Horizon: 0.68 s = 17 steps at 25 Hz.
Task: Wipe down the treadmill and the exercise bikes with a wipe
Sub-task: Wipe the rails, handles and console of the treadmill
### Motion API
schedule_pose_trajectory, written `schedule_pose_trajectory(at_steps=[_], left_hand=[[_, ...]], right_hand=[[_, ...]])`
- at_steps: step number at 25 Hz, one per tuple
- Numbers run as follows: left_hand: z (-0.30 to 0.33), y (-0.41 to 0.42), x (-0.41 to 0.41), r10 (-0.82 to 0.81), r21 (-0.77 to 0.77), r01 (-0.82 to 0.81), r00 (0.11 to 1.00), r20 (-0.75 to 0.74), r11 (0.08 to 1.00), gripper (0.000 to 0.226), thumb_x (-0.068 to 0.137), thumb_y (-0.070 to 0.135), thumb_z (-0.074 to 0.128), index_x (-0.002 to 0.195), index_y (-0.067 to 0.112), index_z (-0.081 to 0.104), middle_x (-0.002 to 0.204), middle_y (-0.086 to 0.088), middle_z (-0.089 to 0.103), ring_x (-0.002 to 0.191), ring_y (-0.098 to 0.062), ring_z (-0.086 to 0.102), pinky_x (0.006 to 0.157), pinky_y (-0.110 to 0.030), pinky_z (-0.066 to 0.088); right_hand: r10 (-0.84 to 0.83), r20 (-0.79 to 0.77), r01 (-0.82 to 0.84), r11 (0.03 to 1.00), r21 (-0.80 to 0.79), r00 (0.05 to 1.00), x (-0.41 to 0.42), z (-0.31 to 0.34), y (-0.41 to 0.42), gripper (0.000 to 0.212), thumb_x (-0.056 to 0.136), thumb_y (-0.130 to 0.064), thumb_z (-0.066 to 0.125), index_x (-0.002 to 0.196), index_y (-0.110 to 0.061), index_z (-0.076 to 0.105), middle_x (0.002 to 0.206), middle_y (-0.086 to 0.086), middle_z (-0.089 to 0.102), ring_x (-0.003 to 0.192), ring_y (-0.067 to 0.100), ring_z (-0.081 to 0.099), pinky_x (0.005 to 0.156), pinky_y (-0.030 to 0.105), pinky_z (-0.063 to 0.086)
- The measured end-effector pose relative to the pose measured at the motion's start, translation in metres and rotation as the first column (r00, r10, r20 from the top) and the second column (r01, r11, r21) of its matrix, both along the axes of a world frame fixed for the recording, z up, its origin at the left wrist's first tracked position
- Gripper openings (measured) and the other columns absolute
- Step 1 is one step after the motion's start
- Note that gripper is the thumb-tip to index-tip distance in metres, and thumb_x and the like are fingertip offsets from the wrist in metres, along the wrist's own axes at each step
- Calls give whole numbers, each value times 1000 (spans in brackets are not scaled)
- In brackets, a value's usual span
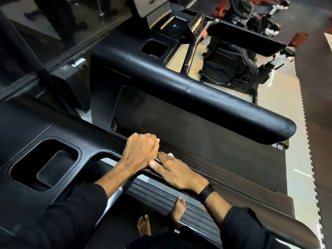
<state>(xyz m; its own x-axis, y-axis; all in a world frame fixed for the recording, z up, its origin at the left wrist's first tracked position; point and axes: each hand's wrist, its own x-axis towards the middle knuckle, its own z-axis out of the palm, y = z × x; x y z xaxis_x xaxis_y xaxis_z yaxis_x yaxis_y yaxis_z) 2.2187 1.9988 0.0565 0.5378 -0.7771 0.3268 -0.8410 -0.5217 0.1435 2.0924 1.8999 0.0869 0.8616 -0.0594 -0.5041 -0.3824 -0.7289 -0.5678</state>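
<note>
- I take the treadmill (206, 141) as my landmark; it fills the middle of the view, all black, with a dark running belt (215, 146) between two thick handrails.
- The near handrail (71, 146) crosses the lower left, and it has a deep cup pocket (45, 164) sunk into it.
- My left hand (140, 151) rests on this near handrail, on the belt side of the pocket, with the fingers curled over the edge; I cannot tell if it holds anything.
- My right hand (177, 171) lies flat, fingers straight, just beside the left hand, and it presses on a white wipe (169, 155). Only a small corner of the wipe shows past the fingertips, on the ribbed side strip next to the belt.
- A black wristband (206, 192) is on the right wrist, and both arms have dark sleeves.
- Two bare feet (177, 209) are below the hands; one stands on the grooved side rail (161, 200) of the treadmill, the other is lower, at its side.
- The far handrail (215, 97) is a long matte bar with a rounded end.
- Beyond the far handrail an exercise bike (231, 69) with a small screen (197, 26) stands on a pale mat.
- Farther back there is red equipment (224, 9) on a dark floor.
- To the left of the treadmill is a glass wall (53, 24).
</note>
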Motion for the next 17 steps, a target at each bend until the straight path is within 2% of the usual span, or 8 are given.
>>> schedule_pose_trajectory(at_steps=[2, 4, 7, 10, 12, 14, 16, 17], left_hand=[[0, 1, -2, -1, 6, 1, 1000, -2, 1000, 34, 88, 19, 61, 57, 17, 49, 53, -1, 55, 44, -24, 52, 51, -31, 36], [1, 2, -2, -3, -9, 3, 1000, -2, 1000, 33, 90, 20, 58, 58, 17, 49, 53, -1, 54, 44, -24, 52, 53, -32, 39], [1, 0, -2, -18, -26, 18, 1000, -5, 1000, 34, 89, 17, 61, 57, 17, 47, 52, -1, 54, 44, -25, 52, 53, -32, 38], [1, 0, 0, -6, -48, 5, 1000, -16, 999, 38, 88, 17, 61, 59, 23, 38, 51, 0, 52, 44, -25, 50, 53, -30, 31], [1, 1, 0, -6, -67, 4, 1000, -31, 998, 40, 88, 16, 63, 61, 25, 34, 52, 0, 52, 44, -25, 50, 54, -30, 31], [1, 1, -1, -26, -73, 24, 999, -28, 997, 38, 89, 19, 59, 62, 26, 33, 52, 1, 51, 44, -24, 49, 54, -30, 32], [-1, 1, 0, -30, -76, 29, 1000, -9, 997, 36, 90, 21, 55, 62, 25, 34, 52, 1, 51, 44, -22, 48, 55, -29, 31], [-1, 1, 1, -31, -63, 31, 999, -7, 998, 35, 91, 21, 55, 61, 24, 36, 52, 1, 51, 45, -23, 49, 55, -30, 32]], right_hand=[[-65, -108, 62, 998, -33, 992, -6, -3, -17, 76, 94, -72, 18, 150, -23, 34, 148, 8, 47, 136, 27, 43, 112, 41, 33], [-81, -240, 52, 991, -125, 967, -19, 1, -24, 84, 92, -75, 17, 148, -14, 36, 142, 15, 51, 131, 30, 47, 109, 40, 34], [17, -203, -60, 977, -204, 979, -22, 11, -7, 83, 95, -71, 16, 145, -8, 34, 143, 19, 44, 135, 32, 37, 114, 46, 27], [-7, -66, 7, 1000, 2, 998, -7, 5, 3, 83, 91, -76, 12, 142, -17, 39, 150, 12, 40, 142, 28, 30, 117, 46, 24], [-116, -121, 122, 991, 47, 986, -6, -3, -16, 84, 89, -78, 6, 149, -28, 38, 156, 1, 38, 145, 23, 31, 120, 39, 21], [-200, -307, 188, 980, -70, 931, -20, -2, -38, 97, 81, -84, 3, 149, -26, 39, 154, 5, 42, 141, 27, 38, 114, 39, 25], [-155, -363, 92, 978, -185, 919, -39, 12, -38, 106, 76, -88, 4, 145, -17, 41, 147, 13, 48, 135, 30, 43, 111, 41, 30], [-78, -350, 9, 980, -197, 933, -43, 21, -27, 97, 82, -84, 7, 142, -17, 42, 145, 14, 47, 135, 30, 40, 113, 42, 28]])
